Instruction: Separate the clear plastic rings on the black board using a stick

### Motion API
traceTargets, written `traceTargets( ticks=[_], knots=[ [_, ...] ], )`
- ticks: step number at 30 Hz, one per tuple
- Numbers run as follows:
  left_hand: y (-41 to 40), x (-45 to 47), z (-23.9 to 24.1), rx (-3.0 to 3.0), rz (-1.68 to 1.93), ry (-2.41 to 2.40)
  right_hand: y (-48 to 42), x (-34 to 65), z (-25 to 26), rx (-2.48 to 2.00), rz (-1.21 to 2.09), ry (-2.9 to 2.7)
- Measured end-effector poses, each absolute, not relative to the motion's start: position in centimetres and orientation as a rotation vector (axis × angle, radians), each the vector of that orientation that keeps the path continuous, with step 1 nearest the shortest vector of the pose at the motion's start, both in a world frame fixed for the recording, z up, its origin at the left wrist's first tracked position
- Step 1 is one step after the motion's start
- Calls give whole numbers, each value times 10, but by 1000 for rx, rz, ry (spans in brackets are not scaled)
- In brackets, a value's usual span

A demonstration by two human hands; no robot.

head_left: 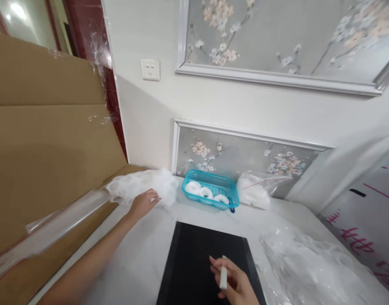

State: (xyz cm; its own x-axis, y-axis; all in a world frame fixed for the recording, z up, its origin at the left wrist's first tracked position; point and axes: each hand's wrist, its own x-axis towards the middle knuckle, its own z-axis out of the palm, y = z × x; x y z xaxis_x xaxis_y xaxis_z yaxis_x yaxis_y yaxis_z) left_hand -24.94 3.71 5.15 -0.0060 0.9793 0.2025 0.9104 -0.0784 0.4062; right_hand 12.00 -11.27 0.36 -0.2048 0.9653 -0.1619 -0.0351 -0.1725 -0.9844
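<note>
At frame left, left hand (144, 202) lies with fingers spread on the white fluff pile (143, 185) on the bench (143, 254) | centre: blue basket (211, 194) holds three white rings, so partly filled | lower right: right hand (233, 280) pinches a white stick (223, 277) above the black mat (194, 262).
</note>
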Motion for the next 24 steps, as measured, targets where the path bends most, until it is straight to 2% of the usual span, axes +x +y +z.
traceTargets(
  ticks=[5,9,16,20,24],
  knots=[
    [17,-250,35,1910,988,1838,-43,44,37,-949,1143,-1781],
    [2,-246,41,1815,1164,1693,33,-40,43,-1047,852,-1901],
    [-34,-266,69,1557,1421,1605,91,-114,49,-1077,827,-1999],
    [-46,-305,104,1345,1628,1584,140,-108,77,-1164,753,-1832],
    [-38,-365,173,1066,2052,1396,203,-101,119,-1328,703,-1607]
  ],
)
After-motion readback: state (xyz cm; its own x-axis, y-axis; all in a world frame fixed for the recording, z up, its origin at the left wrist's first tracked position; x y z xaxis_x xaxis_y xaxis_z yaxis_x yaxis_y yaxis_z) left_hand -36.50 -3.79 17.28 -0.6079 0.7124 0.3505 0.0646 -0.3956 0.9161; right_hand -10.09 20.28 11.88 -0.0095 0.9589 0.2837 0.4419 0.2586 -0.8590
